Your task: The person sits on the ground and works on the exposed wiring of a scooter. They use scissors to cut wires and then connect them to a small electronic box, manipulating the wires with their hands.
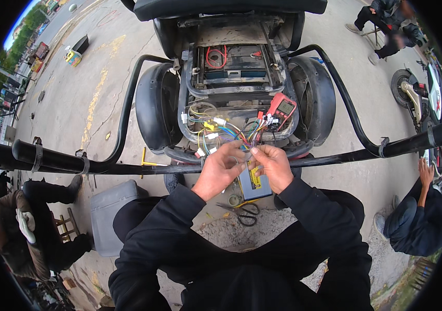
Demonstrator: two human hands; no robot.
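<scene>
- The left hand [222, 171] was curled in front of the bar [179, 169], thumb and fingers bent toward the wires [247, 139]; whether it gripped a strand, I could not tell.
- The right hand [271, 167] met it, thumb and forefinger pinched on the wires, probably to keep a thin end steady; which strand was too small to tell.
- The wires fanned across the vehicle's rear deck and gathered toward the fingertips, close to the body, likely for an easier view.
- White plugs [212, 136] lay loose among them, left of the hands.
- The red meter [283, 110] rested tilted beyond the right hand, its screen uncovered, perhaps for easy reading.
- A silver box [262, 191] sat below the hands, and scissors [240, 210] lay on the ground just nearer the person, seemingly within reach.
</scene>
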